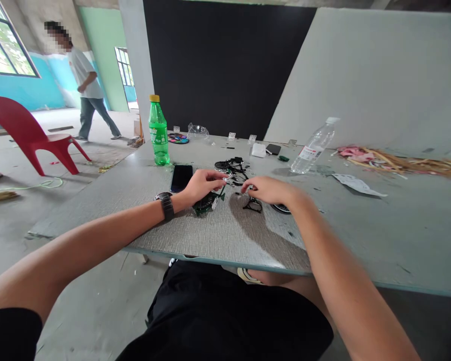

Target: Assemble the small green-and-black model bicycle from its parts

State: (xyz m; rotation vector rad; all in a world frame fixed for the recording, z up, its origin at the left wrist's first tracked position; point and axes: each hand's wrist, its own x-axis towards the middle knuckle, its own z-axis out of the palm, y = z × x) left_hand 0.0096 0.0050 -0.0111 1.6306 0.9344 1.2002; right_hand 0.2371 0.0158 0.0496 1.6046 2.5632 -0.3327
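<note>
My left hand is closed, pinching a small silver metal part between thumb and fingertips. Under it lies a dark green and black piece that looks like part of a model bicycle. My right hand hovers over the table with bent fingers slightly apart, and nothing can be made out in them. Just below it is a black frame-shaped part. A small black wheel is partly hidden by my right wrist. Several black parts lie beyond both hands.
A dark phone and a green soda bottle stand left on the table. A tilted clear bottle, a paper sheet and straw-like scraps are right. A person walks behind a red chair.
</note>
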